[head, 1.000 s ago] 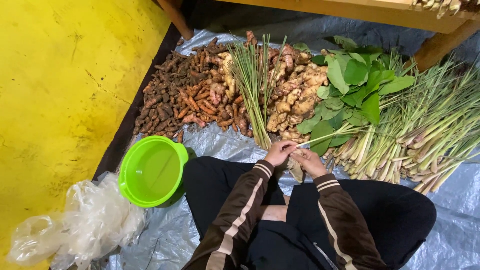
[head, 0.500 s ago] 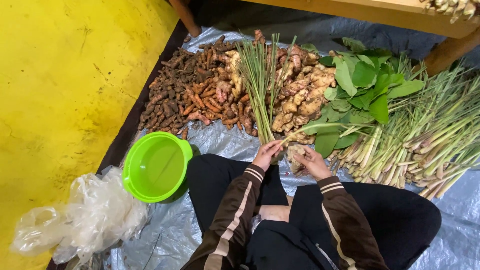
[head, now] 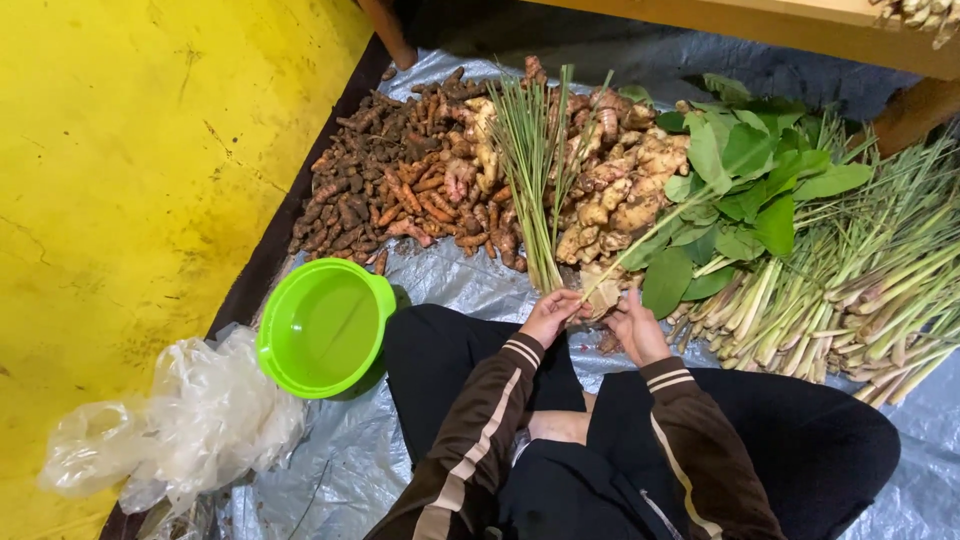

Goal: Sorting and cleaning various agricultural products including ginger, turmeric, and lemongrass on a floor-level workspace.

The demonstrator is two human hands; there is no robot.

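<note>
Left hand and right hand both pinch one slender, fibrous lemongrass stalk; its base hidden; crinkled grey tarp beneath.

Grey plastic sheet spread over yellow floor, bearing: turmeric pile upper centre, ginger heap beside it, lemongrass stalks at right, green bowl lower left, clear bags bottom left.

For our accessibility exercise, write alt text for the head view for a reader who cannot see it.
A seated person's left hand and right hand hold a lemongrass stalk over a grey tarp piled with turmeric roots, ginger, green leaves and lemongrass. A green bowl sits beside their knee.
</note>
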